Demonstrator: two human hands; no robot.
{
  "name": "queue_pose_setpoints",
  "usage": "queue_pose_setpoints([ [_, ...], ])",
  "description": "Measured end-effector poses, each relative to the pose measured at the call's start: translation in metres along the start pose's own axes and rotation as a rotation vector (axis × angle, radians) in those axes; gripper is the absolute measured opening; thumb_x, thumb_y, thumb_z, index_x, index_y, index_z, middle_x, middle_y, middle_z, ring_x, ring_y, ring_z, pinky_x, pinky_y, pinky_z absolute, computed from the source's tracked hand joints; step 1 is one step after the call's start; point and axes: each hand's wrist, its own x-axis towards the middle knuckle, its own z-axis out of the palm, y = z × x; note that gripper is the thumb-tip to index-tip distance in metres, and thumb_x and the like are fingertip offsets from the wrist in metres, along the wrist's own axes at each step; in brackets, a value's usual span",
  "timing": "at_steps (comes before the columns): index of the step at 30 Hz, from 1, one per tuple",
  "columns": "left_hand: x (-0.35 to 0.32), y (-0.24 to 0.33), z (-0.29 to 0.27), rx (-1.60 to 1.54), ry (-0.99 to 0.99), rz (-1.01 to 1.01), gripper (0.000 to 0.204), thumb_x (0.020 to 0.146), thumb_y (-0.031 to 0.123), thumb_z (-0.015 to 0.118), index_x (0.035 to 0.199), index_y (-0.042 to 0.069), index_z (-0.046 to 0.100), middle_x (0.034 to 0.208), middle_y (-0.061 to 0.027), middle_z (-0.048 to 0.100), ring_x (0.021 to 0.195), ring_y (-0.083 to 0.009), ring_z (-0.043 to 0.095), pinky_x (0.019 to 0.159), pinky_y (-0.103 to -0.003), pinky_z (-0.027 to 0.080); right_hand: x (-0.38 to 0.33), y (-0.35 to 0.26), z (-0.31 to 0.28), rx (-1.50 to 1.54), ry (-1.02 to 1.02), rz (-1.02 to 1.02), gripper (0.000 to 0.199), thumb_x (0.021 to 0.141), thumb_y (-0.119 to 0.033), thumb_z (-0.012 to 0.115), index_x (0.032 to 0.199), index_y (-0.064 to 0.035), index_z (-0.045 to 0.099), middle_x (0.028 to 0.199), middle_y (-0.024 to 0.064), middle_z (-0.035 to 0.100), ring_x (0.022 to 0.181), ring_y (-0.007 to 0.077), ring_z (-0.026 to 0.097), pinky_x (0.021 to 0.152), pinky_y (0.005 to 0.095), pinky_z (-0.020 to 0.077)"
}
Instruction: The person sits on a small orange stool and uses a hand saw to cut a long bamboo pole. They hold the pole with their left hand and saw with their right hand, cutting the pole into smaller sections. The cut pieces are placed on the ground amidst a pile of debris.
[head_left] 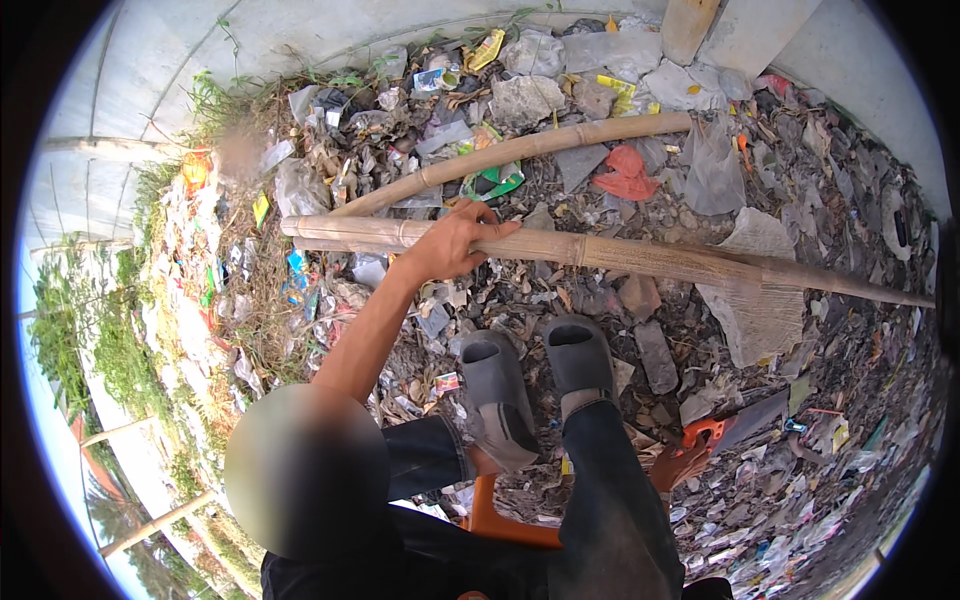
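My left hand reaches forward and grips a long, thick bamboo pole that lies across the littered ground, fingers laid over its top. A thinner pole lies tight beside it at the left end. My right hand is low beside my right leg, shut on the orange handle of a flat grey blade that points away to the right. My feet in grey slip-on shoes rest just short of the pole.
A second, curved bamboo pole lies farther off. Plastic bags, wrappers and dry leaves cover the ground, including a red bag. An orange stool is under me. A pale concrete wall curves behind, and weeds grow at left.
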Motion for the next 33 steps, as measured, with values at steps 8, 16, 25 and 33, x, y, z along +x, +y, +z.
queue_pose_setpoints([
  [8,0.000,-0.001,-0.003,-0.004,0.015,-0.013,0.078,0.071,0.000,0.078,0.146,0.019,0.065,0.119,-0.0163,0.063,0.112,-0.0373,0.059,0.102,-0.047,0.048,-0.004,-0.002,0.005,-0.065,-0.003,-0.040,0.065,0.090,-0.012,0.069,0.149,-0.0059,0.042,0.141,0.0239,0.047,0.133,0.0523,0.043,0.109,0.0671,0.0303],
  [16,-0.010,0.000,-0.002,-0.010,0.015,-0.020,0.074,0.072,0.001,0.078,0.143,0.018,0.067,0.118,-0.0159,0.063,0.114,-0.0363,0.059,0.098,-0.046,0.049,0.022,0.014,0.008,0.122,-0.014,-0.030,0.070,0.083,-0.001,0.069,0.146,-0.0025,0.039,0.131,0.0234,0.056,0.129,0.0494,0.050,0.110,0.0598,0.0355],
  [25,0.008,0.012,-0.007,0.029,0.011,-0.008,0.077,0.071,0.000,0.079,0.145,0.017,0.064,0.118,-0.0182,0.061,0.110,-0.0370,0.057,0.098,-0.046,0.047,0.059,0.022,-0.076,0.829,0.339,0.365,0.057,0.082,0.001,0.067,0.133,-0.0064,0.045,0.104,0.0125,0.061,0.089,0.0216,0.064,0.075,0.0387,0.0538],
  [33,0.006,0.010,-0.005,-0.011,0.029,-0.064,0.078,0.067,-0.003,0.080,0.142,0.014,0.067,0.118,-0.0193,0.061,0.109,-0.0389,0.060,0.098,-0.045,0.048,0.095,-0.032,-0.217,1.326,0.330,0.354,0.080,0.090,0.004,0.065,0.161,-0.0045,0.027,0.129,0.0144,0.061,0.105,0.0212,0.067,0.089,0.0388,0.0570],
])
